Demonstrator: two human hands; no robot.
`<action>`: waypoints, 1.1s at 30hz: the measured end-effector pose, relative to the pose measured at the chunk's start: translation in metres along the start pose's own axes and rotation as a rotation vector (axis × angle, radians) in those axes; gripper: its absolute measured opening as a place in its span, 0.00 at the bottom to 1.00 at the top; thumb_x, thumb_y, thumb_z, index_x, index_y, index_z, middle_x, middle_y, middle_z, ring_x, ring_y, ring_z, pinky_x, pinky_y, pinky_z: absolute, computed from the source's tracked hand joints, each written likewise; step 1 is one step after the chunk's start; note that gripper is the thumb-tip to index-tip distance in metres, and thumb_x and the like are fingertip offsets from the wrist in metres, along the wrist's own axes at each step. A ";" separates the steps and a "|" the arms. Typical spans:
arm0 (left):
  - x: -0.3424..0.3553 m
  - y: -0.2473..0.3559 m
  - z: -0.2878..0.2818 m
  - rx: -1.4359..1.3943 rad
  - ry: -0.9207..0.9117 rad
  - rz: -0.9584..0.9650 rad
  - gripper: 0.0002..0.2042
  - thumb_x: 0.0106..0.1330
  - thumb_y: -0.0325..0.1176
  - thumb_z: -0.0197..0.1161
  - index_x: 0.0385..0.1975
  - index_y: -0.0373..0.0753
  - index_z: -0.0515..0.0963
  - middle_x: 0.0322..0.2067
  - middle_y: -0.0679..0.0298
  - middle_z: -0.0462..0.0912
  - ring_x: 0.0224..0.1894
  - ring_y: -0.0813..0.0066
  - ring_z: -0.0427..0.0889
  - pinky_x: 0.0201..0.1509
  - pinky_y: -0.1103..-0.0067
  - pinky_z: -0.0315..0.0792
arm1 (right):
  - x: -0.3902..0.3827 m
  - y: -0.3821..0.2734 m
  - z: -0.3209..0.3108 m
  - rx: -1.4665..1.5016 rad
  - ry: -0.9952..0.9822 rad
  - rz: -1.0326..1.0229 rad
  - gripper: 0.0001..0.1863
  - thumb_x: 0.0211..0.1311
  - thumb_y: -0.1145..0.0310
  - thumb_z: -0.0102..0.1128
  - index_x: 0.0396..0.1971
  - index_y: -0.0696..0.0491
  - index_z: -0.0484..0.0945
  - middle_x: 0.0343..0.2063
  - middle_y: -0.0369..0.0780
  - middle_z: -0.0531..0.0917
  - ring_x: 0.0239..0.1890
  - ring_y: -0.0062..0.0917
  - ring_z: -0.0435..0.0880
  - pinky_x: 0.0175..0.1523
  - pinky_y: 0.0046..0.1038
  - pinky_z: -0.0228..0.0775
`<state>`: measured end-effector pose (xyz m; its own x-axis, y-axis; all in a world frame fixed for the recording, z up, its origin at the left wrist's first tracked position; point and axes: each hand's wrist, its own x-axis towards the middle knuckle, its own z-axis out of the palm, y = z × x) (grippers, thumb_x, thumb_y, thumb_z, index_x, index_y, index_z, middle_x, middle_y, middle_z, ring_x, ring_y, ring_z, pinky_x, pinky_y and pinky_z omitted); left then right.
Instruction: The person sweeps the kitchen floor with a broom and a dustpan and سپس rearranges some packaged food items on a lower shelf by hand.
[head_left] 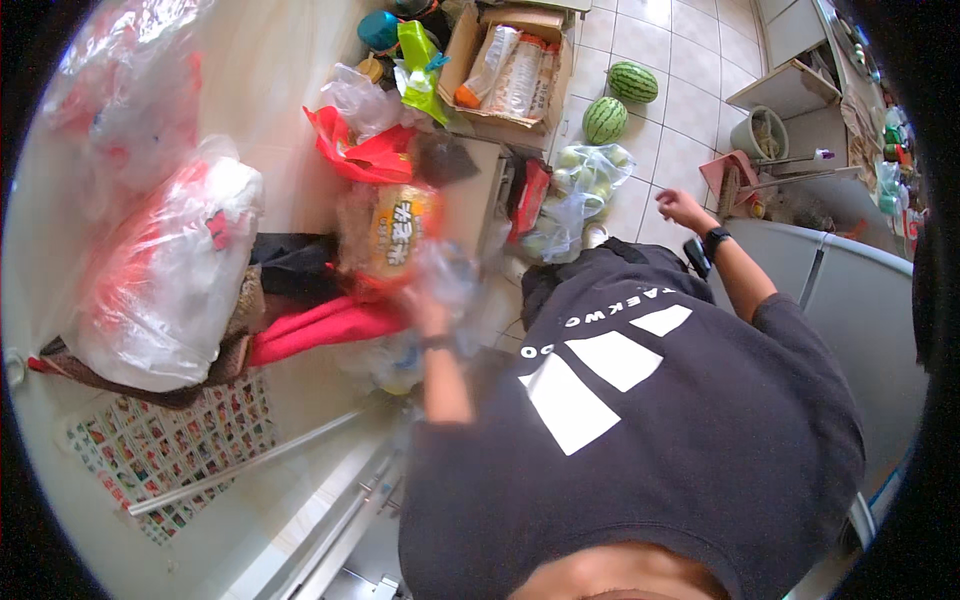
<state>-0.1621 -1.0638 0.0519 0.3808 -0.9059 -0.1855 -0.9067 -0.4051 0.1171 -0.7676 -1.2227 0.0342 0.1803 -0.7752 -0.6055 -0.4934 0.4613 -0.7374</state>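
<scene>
My left hand (pixel 430 310) is smeared by motion, so its fingers do not show clearly. Beside it is a blurred clear plastic bag (pixel 452 275); whether the hand grips it cannot be made out. Just beyond lies an orange-and-yellow food package (pixel 405 230), with a red plastic bag (pixel 360 150) behind it. Bright pink-red cloth (pixel 325 328) stretches out left of the hand. On the other side, my right hand (pixel 684 208) hangs over the tiled floor with loosely bent fingers and nothing in them. A dark watch is on that wrist.
A big white-and-red plastic bundle (pixel 170 275) rests at the left. An open cardboard box (pixel 510 75) holds packaged goods. Two watermelons (pixel 606 121) and a bag of green produce (pixel 590 180) sit on the floor. A pink dustpan (pixel 722 175) and grey bin (pixel 758 135) stand right.
</scene>
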 end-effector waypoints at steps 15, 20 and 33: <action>-0.081 0.046 -0.067 -0.698 0.524 -0.588 0.29 0.51 0.29 0.63 0.54 0.34 0.62 0.50 0.47 0.65 0.51 0.54 0.65 0.57 0.66 0.60 | -0.040 0.203 -0.009 0.446 -0.005 0.516 0.18 0.53 0.74 0.54 0.46 0.56 0.72 0.27 0.40 0.80 0.22 0.27 0.79 0.23 0.26 0.69; -0.085 0.161 -0.128 -0.362 0.630 0.029 0.25 0.47 0.24 0.57 0.50 0.36 0.64 0.46 0.46 0.63 0.52 0.50 0.61 0.57 0.61 0.59 | -0.079 0.216 0.004 0.458 0.004 0.536 0.16 0.55 0.74 0.51 0.45 0.59 0.71 0.28 0.41 0.80 0.21 0.25 0.80 0.23 0.28 0.73; -0.007 0.122 0.022 0.061 -0.146 -0.012 0.44 0.46 0.43 0.70 0.64 0.48 0.53 0.59 0.38 0.54 0.57 0.41 0.64 0.57 0.61 0.64 | -0.081 0.105 -0.043 0.323 0.131 0.214 0.17 0.57 0.68 0.54 0.47 0.55 0.73 0.32 0.36 0.81 0.29 0.19 0.79 0.27 0.18 0.68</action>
<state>-0.2791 -1.1037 0.0462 0.3656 -0.8715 -0.3269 -0.9132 -0.4038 0.0553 -0.8705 -1.1299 0.0184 -0.0173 -0.6858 -0.7276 -0.2116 0.7137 -0.6677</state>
